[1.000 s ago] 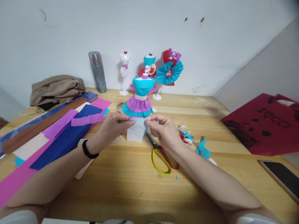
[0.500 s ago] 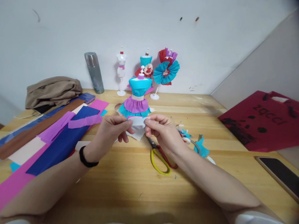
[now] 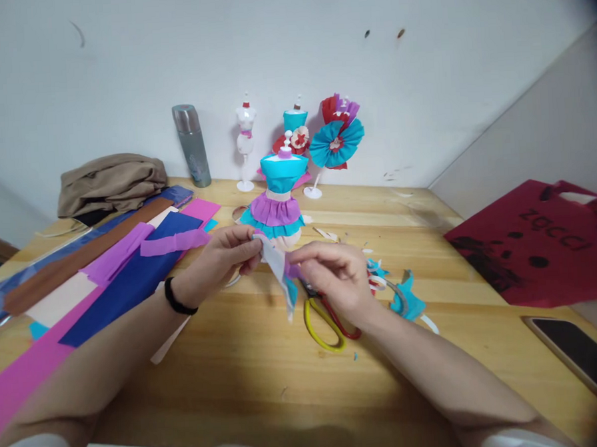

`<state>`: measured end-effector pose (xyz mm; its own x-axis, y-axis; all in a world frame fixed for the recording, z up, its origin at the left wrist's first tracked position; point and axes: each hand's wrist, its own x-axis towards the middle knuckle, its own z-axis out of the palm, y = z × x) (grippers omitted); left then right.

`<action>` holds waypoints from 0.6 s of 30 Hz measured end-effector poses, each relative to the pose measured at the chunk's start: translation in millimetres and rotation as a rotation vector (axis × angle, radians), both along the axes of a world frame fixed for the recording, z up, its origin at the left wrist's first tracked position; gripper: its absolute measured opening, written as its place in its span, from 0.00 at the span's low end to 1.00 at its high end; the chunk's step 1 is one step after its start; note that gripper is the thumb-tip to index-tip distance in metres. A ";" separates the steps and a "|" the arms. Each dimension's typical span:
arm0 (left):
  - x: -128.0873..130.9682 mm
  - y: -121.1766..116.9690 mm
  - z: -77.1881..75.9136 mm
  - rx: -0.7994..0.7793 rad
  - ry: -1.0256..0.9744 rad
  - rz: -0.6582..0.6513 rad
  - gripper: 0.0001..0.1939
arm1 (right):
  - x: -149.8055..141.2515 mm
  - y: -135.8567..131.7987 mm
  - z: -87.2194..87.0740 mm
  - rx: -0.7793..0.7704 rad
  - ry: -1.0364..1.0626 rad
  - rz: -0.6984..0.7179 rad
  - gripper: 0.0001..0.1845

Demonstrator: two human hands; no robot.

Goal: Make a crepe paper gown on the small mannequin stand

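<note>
One left hand (image 3: 225, 259), with a black band (image 3: 171, 298) at its wrist, pinches the upper end of a layered piece (image 3: 276, 259) between thumb and forefinger. The right hand (image 3: 337, 275) holds a purple part of the same piece in its fingertips, so the two hands are close but apart, the piece slanting between them. It hangs above the wooden table (image 3: 227, 387), white side showing, a blue corner near its bottom. Just behind stands a small dress form (image 3: 284, 177) in a blue top, pale waistband and ruffled purple and blue skirt.

Scissors (image 3: 312, 326) with one yellow and one red handle lie partly hidden by the right hand; blue scraps (image 3: 410, 301) lie to its right. Along the wall (image 3: 144, 58) stand a mostly white form (image 3: 245, 144), a blue-topped form (image 3: 294, 121) and one bearing a blue rosette (image 3: 347, 143).

At the left, a navy sheet (image 3: 132, 289) overlaps a magenta sheet (image 3: 25, 398), near a brown strip (image 3: 90, 256), a bunched cloth (image 3: 111, 183) and a flask (image 3: 193, 152). A red bag (image 3: 521, 278) and a phone (image 3: 576, 356) are at the right.
</note>
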<state>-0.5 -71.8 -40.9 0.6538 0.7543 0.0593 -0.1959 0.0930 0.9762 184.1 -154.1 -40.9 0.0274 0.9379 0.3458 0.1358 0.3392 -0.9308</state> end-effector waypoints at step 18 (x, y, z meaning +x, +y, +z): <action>-3.4 3.9 -28.9 -0.107 0.152 -0.574 0.17 | -11.4 4.8 -5.7 0.053 -0.178 0.392 0.01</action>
